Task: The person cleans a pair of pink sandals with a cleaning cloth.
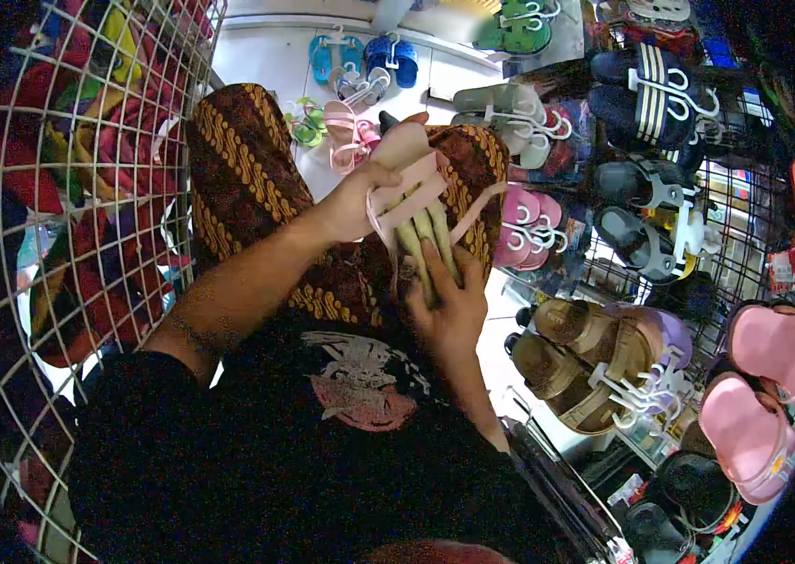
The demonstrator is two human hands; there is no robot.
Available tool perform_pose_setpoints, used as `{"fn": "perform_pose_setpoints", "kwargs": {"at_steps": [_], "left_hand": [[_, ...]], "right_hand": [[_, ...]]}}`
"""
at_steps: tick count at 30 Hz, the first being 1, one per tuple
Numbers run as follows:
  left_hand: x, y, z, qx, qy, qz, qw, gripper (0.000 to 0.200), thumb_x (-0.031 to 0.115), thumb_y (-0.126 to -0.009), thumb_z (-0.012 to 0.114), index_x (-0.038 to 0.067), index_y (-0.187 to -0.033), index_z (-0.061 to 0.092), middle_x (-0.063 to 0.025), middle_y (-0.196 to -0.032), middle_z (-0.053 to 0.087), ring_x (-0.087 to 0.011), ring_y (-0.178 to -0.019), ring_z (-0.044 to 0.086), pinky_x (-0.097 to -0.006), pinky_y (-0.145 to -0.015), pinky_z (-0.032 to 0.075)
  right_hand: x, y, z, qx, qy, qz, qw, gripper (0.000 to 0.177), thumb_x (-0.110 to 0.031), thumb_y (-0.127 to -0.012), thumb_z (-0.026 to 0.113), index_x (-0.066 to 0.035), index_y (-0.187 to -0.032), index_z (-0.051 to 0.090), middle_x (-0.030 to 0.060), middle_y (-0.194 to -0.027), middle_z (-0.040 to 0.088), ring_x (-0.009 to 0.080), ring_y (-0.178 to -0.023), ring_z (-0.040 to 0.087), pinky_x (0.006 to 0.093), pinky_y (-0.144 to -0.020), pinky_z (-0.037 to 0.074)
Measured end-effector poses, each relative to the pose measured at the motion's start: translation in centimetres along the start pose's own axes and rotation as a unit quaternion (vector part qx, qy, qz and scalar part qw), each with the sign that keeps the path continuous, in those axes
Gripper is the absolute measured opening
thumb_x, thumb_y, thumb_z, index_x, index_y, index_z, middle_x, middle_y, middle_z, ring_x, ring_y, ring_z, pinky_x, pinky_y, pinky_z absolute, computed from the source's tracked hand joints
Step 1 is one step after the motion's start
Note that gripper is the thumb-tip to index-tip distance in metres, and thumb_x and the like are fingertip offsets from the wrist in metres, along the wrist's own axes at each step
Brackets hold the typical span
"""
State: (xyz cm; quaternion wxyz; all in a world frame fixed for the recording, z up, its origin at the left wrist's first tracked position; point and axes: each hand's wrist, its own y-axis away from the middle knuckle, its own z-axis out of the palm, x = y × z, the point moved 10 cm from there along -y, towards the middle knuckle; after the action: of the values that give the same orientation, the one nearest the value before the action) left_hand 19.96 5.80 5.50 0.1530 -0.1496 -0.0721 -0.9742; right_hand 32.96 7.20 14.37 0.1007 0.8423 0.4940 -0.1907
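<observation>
Wore black shirt (pixel 256 451) at 6 o'clock; pinched pink sandal (pixel 401 148) at 12 with left hand (pixel 348 201); held right hand (pixel 452 308), fingers spread, against greenish strips (pixel 424 227).

Wire cage at left, holding red, green and yellow cloth-like items (pixel 110 141). Floor (pixel 425 70): light tiles; turquoise slippers (pixel 337 58) beside blue slippers (pixel 392 60). At right, dark wire rack (pixel 745 202); striped slides (pixel 651 97) above brown sandals (pixel 585 357); pink clogs (pixel 759 399) at far right.
</observation>
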Motion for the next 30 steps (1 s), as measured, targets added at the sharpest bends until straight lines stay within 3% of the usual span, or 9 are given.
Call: {"fn": "perform_pose_setpoints", "kwargs": {"at_steps": [6, 9, 15, 18, 23, 24, 26, 27, 30], "left_hand": [[-0.3, 0.0, -0.3, -0.001, 0.003, 0.005, 1.000, 0.078, 0.010, -0.078, 0.049, 0.014, -0.150, 0.018, -0.0153, -0.131, 0.048, -0.0307, -0.118, 0.053, -0.0408, -0.103, 0.044], [-0.6, 0.0, -0.2, 0.015, -0.017, -0.003, 1.000, 0.071, 0.012, -0.080, 0.048, 0.013, -0.147, 0.025, -0.0154, -0.128, 0.051, -0.0310, -0.118, 0.053, -0.0411, -0.102, 0.045], [-1.0, -0.3, -3.6, 0.101, -0.014, 0.032, 0.994, 0.041, 0.032, -0.094, 0.048, 0.012, -0.130, 0.046, -0.0147, -0.120, 0.057, -0.0313, -0.110, 0.059, -0.0456, -0.095, 0.049], [-1.7, -0.7, -4.6, 0.138, 0.092, -0.018, 0.986, 0.046, 0.045, -0.095, 0.047, 0.012, -0.127, 0.048, -0.0142, -0.119, 0.058, -0.0321, -0.106, 0.061, -0.0486, -0.093, 0.050], [-0.5, -1.5, -4.8, 0.125, 0.055, -0.025, 0.990, 0.058, 0.056, -0.094, 0.043, 0.012, -0.131, 0.050, -0.0135, -0.116, 0.062, -0.0330, -0.099, 0.063, -0.0498, -0.086, 0.053], [-0.5, -1.7, -3.9, 0.084, 0.100, -0.056, 0.990, 0.059, 0.056, -0.094, 0.042, 0.012, -0.132, 0.048, -0.0140, -0.116, 0.062, -0.0336, -0.098, 0.063, -0.0506, -0.086, 0.053], [-0.6, -1.7, -1.8, 0.000, 0.187, -0.121, 0.975, 0.062, 0.057, -0.094, 0.041, 0.012, -0.135, 0.046, -0.0150, -0.115, 0.062, -0.0346, -0.097, 0.064, -0.0522, -0.085, 0.053], [-1.4, -1.5, -1.4, -0.013, 0.134, -0.159, 0.978, 0.064, 0.059, -0.093, 0.039, 0.011, -0.136, 0.047, -0.0179, -0.114, 0.063, -0.0361, -0.098, 0.064, -0.0545, -0.083, 0.053], [-4.2, -0.1, 0.5, -0.025, 0.134, -0.270, 0.953, 0.067, 0.062, -0.092, 0.038, 0.010, -0.134, 0.049, -0.0206, -0.114, 0.063, -0.0373, -0.099, 0.064, -0.0541, -0.084, 0.053]], "right_hand": [[0.0, -0.8, -0.5, 0.015, -0.017, -0.011, 1.000, 0.051, -0.008, -0.073, 0.069, -0.014, -0.123, 0.065, 0.0197, -0.111, 0.056, 0.0356, -0.095, 0.060, 0.0391, -0.082, 0.051], [0.3, -0.9, -0.3, 0.031, -0.015, -0.016, 0.999, 0.051, -0.007, -0.074, 0.068, -0.014, -0.124, 0.064, 0.0188, -0.108, 0.056, 0.0355, -0.093, 0.060, 0.0405, -0.079, 0.051], [0.5, -0.5, 0.2, -0.051, -0.038, -0.003, 0.998, 0.051, -0.011, -0.076, 0.067, -0.016, -0.126, 0.061, 0.0177, -0.104, 0.056, 0.0352, -0.090, 0.059, 0.0407, -0.077, 0.051], [2.2, 1.2, 0.6, -0.164, -0.023, 0.052, 0.985, 0.048, -0.013, -0.078, 0.067, -0.014, -0.126, 0.061, 0.0180, -0.105, 0.055, 0.0364, -0.090, 0.059, 0.0409, -0.078, 0.050], [4.4, 2.9, -3.3, -0.250, -0.153, 0.027, 0.956, 0.054, -0.013, -0.073, 0.072, -0.006, -0.126, 0.060, 0.0154, -0.106, 0.061, 0.0291, -0.099, 0.061, 0.0375, -0.090, 0.047], [4.9, 2.7, -4.8, -0.208, -0.211, 0.022, 0.955, 0.069, -0.014, -0.071, 0.073, -0.004, -0.135, 0.050, 0.0151, -0.112, 0.062, 0.0274, -0.105, 0.060, 0.0371, -0.093, 0.046], [6.4, 3.5, -6.6, -0.149, -0.324, 0.132, 0.925, 0.082, -0.016, -0.070, 0.075, -0.002, -0.142, 0.039, 0.0175, -0.123, 0.059, 0.0272, -0.111, 0.058, 0.0369, -0.097, 0.043], [7.7, 4.3, -6.0, -0.148, -0.345, 0.189, 0.907, 0.090, -0.020, -0.067, 0.079, -0.007, -0.144, 0.036, 0.0207, -0.121, 0.060, 0.0343, -0.108, 0.061, 0.0409, -0.097, 0.045], [6.8, 2.1, -7.7, -0.029, -0.113, 0.079, 0.990, 0.087, -0.023, -0.068, 0.080, -0.006, -0.143, 0.038, 0.0217, -0.129, 0.055, 0.0345, -0.111, 0.059, 0.0392, -0.097, 0.046]]}}
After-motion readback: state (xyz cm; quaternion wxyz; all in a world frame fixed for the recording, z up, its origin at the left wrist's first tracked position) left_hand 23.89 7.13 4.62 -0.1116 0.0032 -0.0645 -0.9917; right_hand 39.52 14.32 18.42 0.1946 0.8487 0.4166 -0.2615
